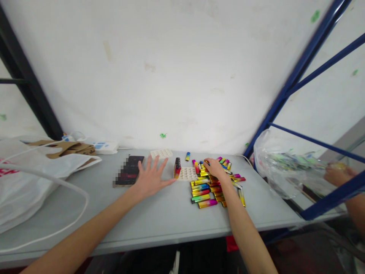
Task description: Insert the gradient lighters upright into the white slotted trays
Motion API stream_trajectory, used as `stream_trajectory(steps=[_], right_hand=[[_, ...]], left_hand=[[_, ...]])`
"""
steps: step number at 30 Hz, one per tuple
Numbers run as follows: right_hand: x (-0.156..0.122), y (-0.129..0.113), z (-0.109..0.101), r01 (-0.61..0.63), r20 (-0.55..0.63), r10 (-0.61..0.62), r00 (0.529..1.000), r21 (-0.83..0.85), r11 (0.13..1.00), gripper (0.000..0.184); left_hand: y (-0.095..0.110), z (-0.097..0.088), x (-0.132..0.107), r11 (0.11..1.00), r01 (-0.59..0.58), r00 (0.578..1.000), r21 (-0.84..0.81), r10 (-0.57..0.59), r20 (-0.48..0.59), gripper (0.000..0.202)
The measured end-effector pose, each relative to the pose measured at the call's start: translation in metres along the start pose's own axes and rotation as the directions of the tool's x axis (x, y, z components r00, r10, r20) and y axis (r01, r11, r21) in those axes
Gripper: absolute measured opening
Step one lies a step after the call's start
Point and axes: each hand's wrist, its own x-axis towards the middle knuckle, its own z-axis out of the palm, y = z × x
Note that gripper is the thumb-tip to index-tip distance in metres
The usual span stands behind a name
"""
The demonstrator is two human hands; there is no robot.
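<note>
My left hand (151, 177) lies flat on the grey table (159, 217), fingers spread, holding nothing. It rests between a dark flat box (129, 171) and a small white perforated tray (186, 174). A few lighters (177, 168) stand upright at that tray's left corner. My right hand (214, 167) reaches into a pile of shiny multicoloured lighters (208, 188), its fingers curled over them; what they grip is hidden. A second white tray (161, 153) lies at the back near the wall.
A white plastic bag (25, 179) and brown cardboard (65, 147) sit at the left, with a power strip (104, 146) behind. A blue metal frame (288, 87) stands at the right beside a clear bag (282, 163). Another person's hand (338, 173) is beyond it.
</note>
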Motion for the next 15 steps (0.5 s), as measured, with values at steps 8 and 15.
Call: stream_trajectory(steps=[8,15], right_hand=[[0.002,0.001,0.002,0.004,0.005,-0.004,1.0,-0.026,1.0,0.036],[0.002,0.002,0.0,-0.009,-0.022,0.008,1.0,-0.024,1.0,0.033]], left_hand=[[-0.017,-0.022,0.003,0.989,0.146,0.978,-0.034,-0.139,0.157,0.097],[-0.007,-0.027,-0.003,0.99,0.141,0.968,0.002,-0.138,0.21,0.097]])
